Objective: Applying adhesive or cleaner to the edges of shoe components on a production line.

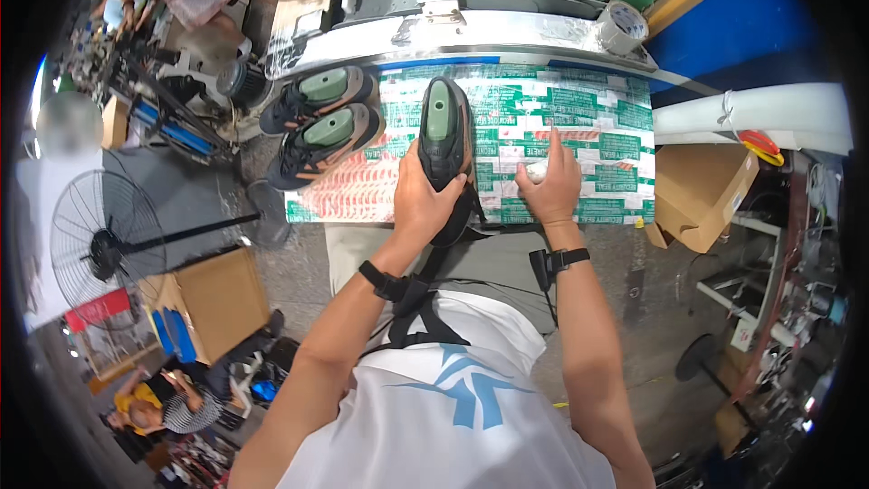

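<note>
Left hand (424, 204) fingers clenched around the heel of a black shoe (444, 140); right hand (549, 188) fingers grasp a small white object (536, 172), just beside the shoe, on the worktop (597, 127)

Open counter (588, 127) is being left beyond the right hand (549, 188), where a pass is unhindered. The middle is being blocked by the shoe (445, 140) gripped in the left hand (421, 204). Leftward, the way is being barred by a shoe pair (321, 122); the far edge is being crowded by a tape roll (621, 27).
</note>
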